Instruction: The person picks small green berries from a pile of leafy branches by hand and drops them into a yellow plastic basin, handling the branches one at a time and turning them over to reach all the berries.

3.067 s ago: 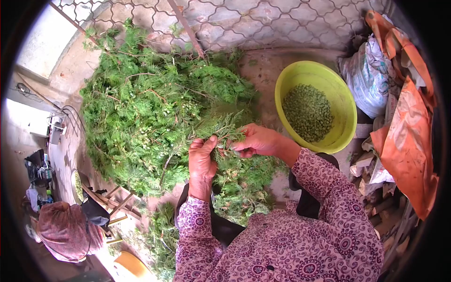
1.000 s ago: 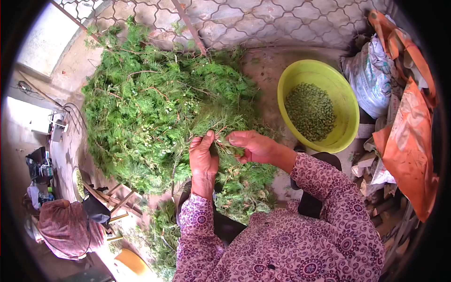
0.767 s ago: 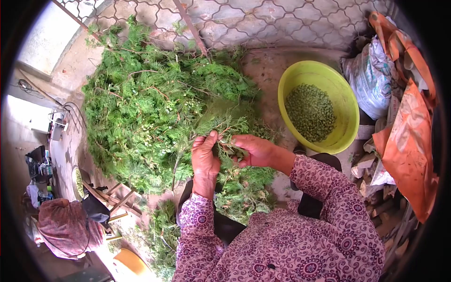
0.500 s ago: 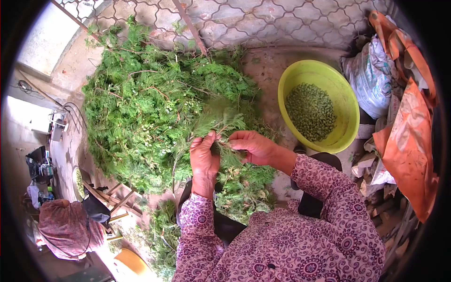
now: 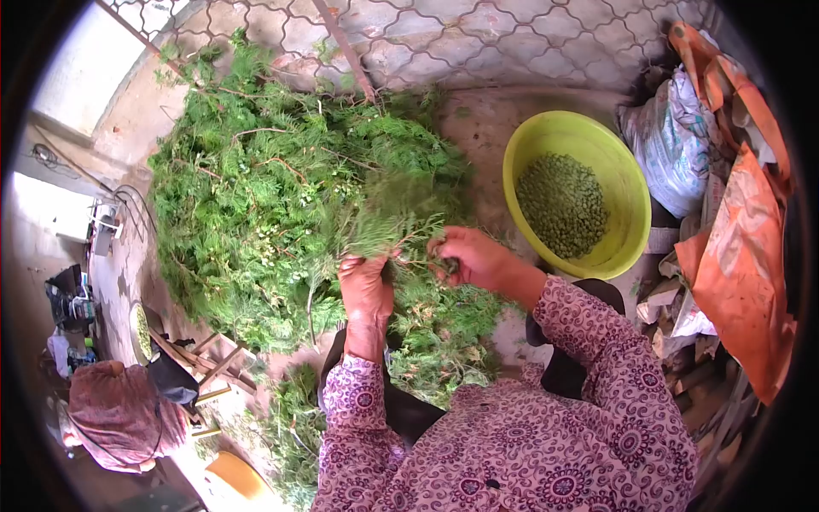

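Observation:
A leafy evergreen sprig [image 5: 375, 237] is pinched in my left hand [image 5: 365, 290], its feathery tips pointing up and away over the pile. My right hand [image 5: 482, 260] is curled closed just to the right of it, with small green cones [image 5: 450, 266] showing under the bent fingers. The fingertips are close to the sprig's right-hand twigs. Beneath and beyond both hands spreads a large heap of cut evergreen branches [image 5: 247, 188], dotted with pale green cones. To the right, a yellow-green basin [image 5: 630, 183] contains many loose green cones [image 5: 563, 205].
A white woven sack [image 5: 674, 141] and an orange sheet [image 5: 738, 282] stand along the right, above stacked wood. Wire mesh [image 5: 478, 43] runs along the far side. At lower left, another person [image 5: 124, 414] sits near a wooden frame [image 5: 217, 371] and an orange basin [image 5: 239, 474].
My right hand has drawn back slightly to the right and curled, with green cones now visible in it. My left hand has shifted slightly down and left with the sprig.

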`<state>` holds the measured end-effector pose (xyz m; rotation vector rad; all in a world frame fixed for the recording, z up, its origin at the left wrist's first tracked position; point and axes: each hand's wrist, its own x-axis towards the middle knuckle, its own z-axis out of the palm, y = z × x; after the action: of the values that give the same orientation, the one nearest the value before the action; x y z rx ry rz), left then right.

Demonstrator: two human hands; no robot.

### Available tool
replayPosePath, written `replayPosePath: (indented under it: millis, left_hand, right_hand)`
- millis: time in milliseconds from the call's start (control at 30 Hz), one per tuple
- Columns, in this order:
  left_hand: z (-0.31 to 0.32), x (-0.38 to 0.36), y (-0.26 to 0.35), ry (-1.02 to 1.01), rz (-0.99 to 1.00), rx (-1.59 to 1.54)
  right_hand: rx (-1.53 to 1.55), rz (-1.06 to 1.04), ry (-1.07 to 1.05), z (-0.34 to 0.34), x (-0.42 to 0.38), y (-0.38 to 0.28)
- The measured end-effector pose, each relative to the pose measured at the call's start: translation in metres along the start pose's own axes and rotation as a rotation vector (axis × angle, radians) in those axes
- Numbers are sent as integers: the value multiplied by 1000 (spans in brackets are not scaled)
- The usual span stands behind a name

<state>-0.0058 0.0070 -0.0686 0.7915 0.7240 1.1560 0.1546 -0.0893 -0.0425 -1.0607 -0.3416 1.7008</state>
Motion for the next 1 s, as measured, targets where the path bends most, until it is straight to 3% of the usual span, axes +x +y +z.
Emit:
replayPosePath:
  millis: [100, 267, 500, 600, 700, 767, 900, 1000]
  left_hand:
    - [21, -11, 16, -29, -176, -6]
    - [33, -20, 29, -63, -270, 98]
    - [23, -15, 18, -111, -247, 106]
    - [15, -11, 11, -155, -278, 103]
    - [11, -10, 4, -121, -317, -36]
    - [13, -11, 5, -178, -422, -77]
    - [29, -13, 26, -248, -432, -163]
    - [23, -12, 32, -277, -429, -90]
  right_hand:
    - [91, -71, -68, 5, -5, -11]
    - [-91, -32, -185, 15, -1, -8]
    - [-96, -44, -148, 15, -2, -8]
    - [-311, -82, -128, 11, -4, -9]
    - [-229, -93, -109, 10, -4, -8]
    - [-24, -43, -116, 13, -10, -9]
    - [115, -6, -57, -8, -2, -6]
    - [227, -157, -37, -14, -14, -35]
